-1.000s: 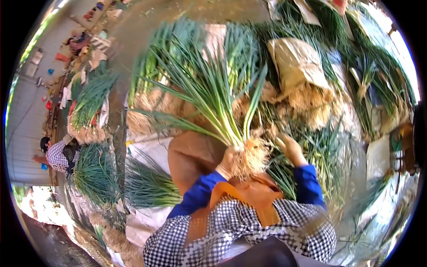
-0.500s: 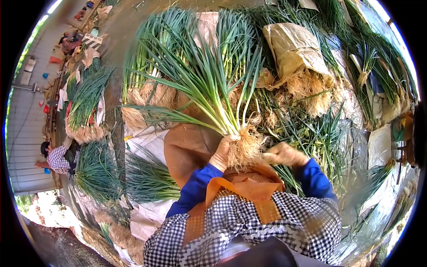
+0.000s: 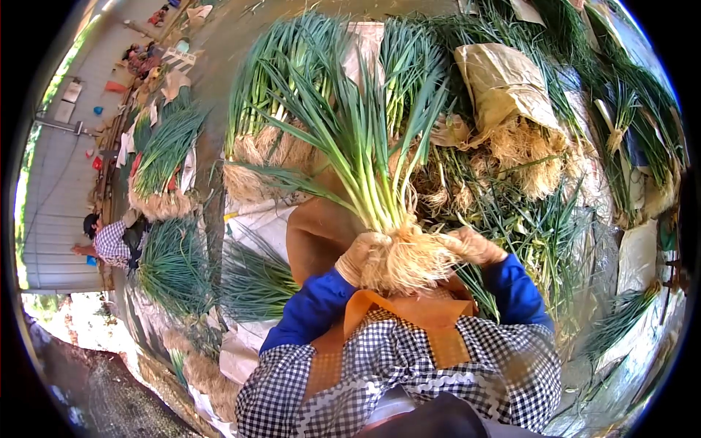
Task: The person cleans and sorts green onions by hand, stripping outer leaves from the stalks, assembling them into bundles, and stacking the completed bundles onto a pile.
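Note:
My left hand is closed around the base of a bunch of green garlic, just where the stems meet the roots. Its long flat leaves fan upward, away from me. A thick tuft of pale, stringy roots spreads between my two hands. On the right side of that tuft, my right hand has its fingers curled against the root ends; the fingertips are partly hidden among them. The bunch is held up in front of my checked apron, above my lap.
More green garlic bunches lie ahead, roots toward me. A brown paper wrapping covers another bunch at the right. Loose leaves and stalks litter the ground on my right. A leafy pile lies left; a person sits farther left.
My right hand has moved in from beside the bunch to touch its roots. The roots have spread out to the right, and my left hand has come slightly lower and closer.

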Demonstrator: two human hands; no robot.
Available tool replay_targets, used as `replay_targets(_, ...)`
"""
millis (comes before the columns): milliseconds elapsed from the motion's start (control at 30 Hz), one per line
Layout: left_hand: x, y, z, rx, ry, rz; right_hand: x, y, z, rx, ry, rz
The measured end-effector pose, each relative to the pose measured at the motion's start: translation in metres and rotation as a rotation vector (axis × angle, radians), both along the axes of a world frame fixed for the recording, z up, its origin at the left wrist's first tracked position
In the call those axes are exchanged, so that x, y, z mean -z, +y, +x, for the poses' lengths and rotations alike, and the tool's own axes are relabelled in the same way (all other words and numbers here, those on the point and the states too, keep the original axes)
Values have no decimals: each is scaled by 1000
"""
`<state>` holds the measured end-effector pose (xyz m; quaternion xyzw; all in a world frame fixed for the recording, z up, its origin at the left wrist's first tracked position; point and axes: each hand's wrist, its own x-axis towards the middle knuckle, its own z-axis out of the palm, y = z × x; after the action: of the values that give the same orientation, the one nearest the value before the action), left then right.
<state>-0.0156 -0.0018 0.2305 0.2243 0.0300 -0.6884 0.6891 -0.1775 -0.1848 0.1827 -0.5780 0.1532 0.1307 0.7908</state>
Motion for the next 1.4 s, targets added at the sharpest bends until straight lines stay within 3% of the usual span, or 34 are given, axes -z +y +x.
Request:
replay_targets(67, 19, 5, -9, 4, -61, 13, -19, -13, -9, -142, -27, -243)
replay_targets(100, 15, 4, -10, 38, -1, 34, -17, -14, -13, -201, 122, -419)
replay_targets(133, 14, 6, -12, 72, 63, 59, -19, -15, -21, -159, 166, -300)
replay_targets(200, 33, 17, -9, 20, 51, 61, -29, -20, -36, -39, 282, -362)
replay_targets(267, 14, 33, -7, -119, -1, 49, 6, -56, -66, -17, 395, -558)
replay_targets(300, 14, 40, 4, -76, 44, 30, 23, -66, -72, -18, 395, -557)
replay_targets(400, 28, 61, 27, -23, 20, 124, 72, -88, -63, -423, 552, -1467)
replay_targets(433, 29, 64, 27, 24, 31, 145, 75, -76, -33, 125, 47, -1414)
replay_targets(467, 28, 66, 27, 77, 41, 169, 37, -57, 17, 111, -64, -1419)
replay_targets(500, 25, 65, 27, 69, 36, 208, 9, -37, 51, 218, -228, -1206)
replay_targets(533, 30, 67, 29, 69, 26, 210, -27, -22, 80, 104, -72, -1023)
replay_targets(567, 42, 72, 31, 50, -21, 221, -28, -15, 107, -9, -120, -1001)
replay_targets(667, 38, 79, 33, 58, -80, 248, 20, -1, 160, -319, -296, -1013)
replay_targets(700, 31, 79, 31, 67, -90, 237, 24, 2, 171, -388, -345, -737)
replay_targets(733, 25, 78, 27, 79, -96, 230, 31, 10, 176, -342, -414, -789)
replay_targets(800, 3, 81, 24, 60, -86, 148, 37, 9, 173, -279, -260, -205)
replay_targets(867, -14, 82, 30, -36, -82, 25, -7, 2, 140, 22, -185, 157)
replay_targets(933, -24, 82, 41, -149, -91, -103, -13, -24, 103, 132, -366, 240)
replay_targets(1000, -27, 82, 50, -216, -128, -167, -9, -56, 56, 278, -469, 174)
replay_targets(1033, -28, 81, 52, -241, -149, -179, -1, -65, 33, 520, -547, 10)
replay_targets(1067, -28, 82, 53, -255, -167, -175, -11, -84, 6, 585, -548, 52)
replay_targets(1133, -23, 85, 56, -263, -180, -127, 20, -132, -48, 1360, -434, 323)
replay_targets(1167, -20, 89, 57, -256, -188, -90, 9, -141, -72, 1462, -428, 255)
replay_targets(1233, -12, 97, 60, -238, -199, -15, -28, -128, -105, 1444, -337, 76)
replay_targets(1300, -2, 103, 59, -200, -200, 45, -31, -123, -125, 1418, -195, -98)
replay_targets(1333, 2, 106, 59, -185, -186, 69, -3, -134, -144, 1260, -79, -489)
replay_targets(1367, 8, 105, 57, -165, -175, 96, 36, -143, -153, 1337, -137, -410)
replay_targets(1400, 15, 105, 53, -149, -174, 119, 33, -137, -159, 1356, -122, -419)
